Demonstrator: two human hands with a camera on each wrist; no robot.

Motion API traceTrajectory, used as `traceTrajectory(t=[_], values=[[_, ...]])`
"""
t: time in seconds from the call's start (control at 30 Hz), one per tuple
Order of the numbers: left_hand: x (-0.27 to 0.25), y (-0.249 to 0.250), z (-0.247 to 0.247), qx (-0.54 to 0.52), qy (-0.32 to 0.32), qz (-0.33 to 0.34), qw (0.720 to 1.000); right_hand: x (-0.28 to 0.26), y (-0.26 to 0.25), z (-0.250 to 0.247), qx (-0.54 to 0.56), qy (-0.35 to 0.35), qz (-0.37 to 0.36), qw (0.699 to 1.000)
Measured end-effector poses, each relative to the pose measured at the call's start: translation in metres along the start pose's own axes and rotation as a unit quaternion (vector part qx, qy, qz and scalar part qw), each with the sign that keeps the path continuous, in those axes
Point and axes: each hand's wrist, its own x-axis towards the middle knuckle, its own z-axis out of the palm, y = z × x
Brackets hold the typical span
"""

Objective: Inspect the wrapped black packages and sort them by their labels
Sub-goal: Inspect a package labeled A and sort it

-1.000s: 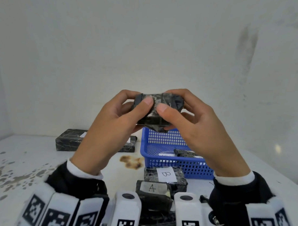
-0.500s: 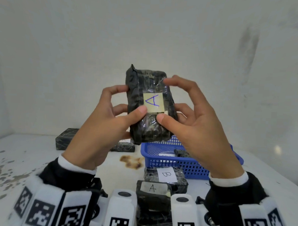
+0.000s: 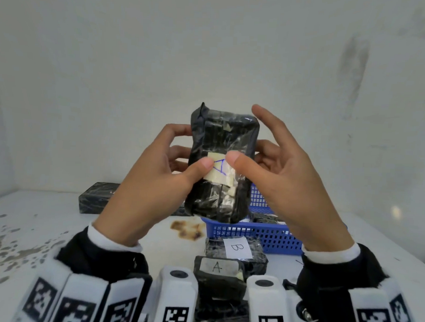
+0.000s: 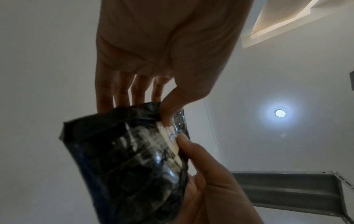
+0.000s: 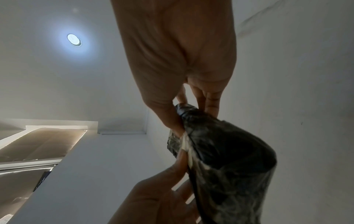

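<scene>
Head view alone shows blue basket [image 3: 264, 232]; both hands pinch package [image 3: 221, 142].

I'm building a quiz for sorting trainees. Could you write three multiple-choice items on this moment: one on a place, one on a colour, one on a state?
1. Where is the perforated plastic basket?
A. On the white table, beyond the two labelled packages nearest the camera
B. In the left hand
C. On top of the raised package

2. What colour is that basket?
A. Red
B. Blue
C. Green

3. How is the black film-wrapped package with the blue letter A held?
A. Lying flat on the table
B. By the right hand alone
C. Raised upright, gripped by both hands

Answers:
1. A: it stands on the table behind the paper-labelled B package and A package.
2. B: its mesh walls are blue.
3. C: the left hand and right hand each have a thumb on its label side.
</scene>
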Motion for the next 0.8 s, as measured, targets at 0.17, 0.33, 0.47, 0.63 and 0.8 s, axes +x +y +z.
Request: traceTrajectory(t=[0.17,0.33,0.47,0.63,0.8], values=[[-0.001,0.003,0.001,0.007,0.038,0.002,0.999,-0.002,-0.004,0.002,-0.01,-0.019,-0.015,1.0],[-0.001,0.004,0.003,0.015,0.045,0.002,0.999,-0.002,-0.004,0.003,-0.04,-0.015,-0.02,0.999],[-0.001,0.003,0.004,0.031,0.04,0.017,0.999,-0.002,-0.005,0.002,-0.059,-0.006,-0.019,0.998],[-0.003,0.004,0.006,0.037,0.021,0.032,0.999,-0.003,-0.01,-0.001,-0.041,-0.006,0.001,0.999],[-0.003,0.005,0.008,-0.011,0.031,0.032,0.999,-0.005,-0.011,-0.005,-0.023,-0.02,0.012,0.999]])
